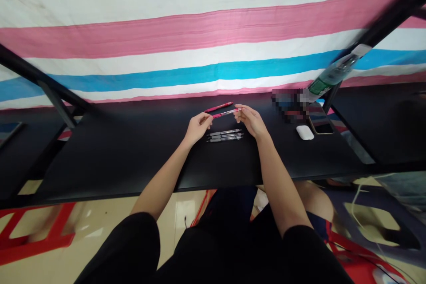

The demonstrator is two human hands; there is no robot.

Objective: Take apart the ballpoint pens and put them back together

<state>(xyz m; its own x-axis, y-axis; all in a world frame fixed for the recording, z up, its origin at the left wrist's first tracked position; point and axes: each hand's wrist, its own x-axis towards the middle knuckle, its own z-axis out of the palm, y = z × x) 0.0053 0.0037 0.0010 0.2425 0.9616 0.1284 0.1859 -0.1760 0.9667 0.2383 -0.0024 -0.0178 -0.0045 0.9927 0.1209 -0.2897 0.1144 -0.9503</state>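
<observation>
Pixelation hides what the items (pixel 291 104) beside the bottle (pixel 334 76) are

Black top (pixel 219 257), plain, short-sleeved. Left sleeve (pixel 133 239) and right sleeve (pixel 309 253) loose, matte, ending near elbows, openings rounded. Forearms bare below cuffs; left hand (pixel 198 128) and right hand (pixel 251 121) bare too. Dark navy shorts (pixel 229 206) over lap, red trim (pixel 329 230) near right knee; finer fabric detail too dark to tell.

Two red pens (pixel 218 107); what look like three grey-and-clear pens (pixel 225 136), packed too closely to count surely. One plastic bottle (pixel 333 77), one white earbud case (pixel 305 132), one phone (pixel 321 125). One flat dark device (pixel 8 132), far left.
</observation>
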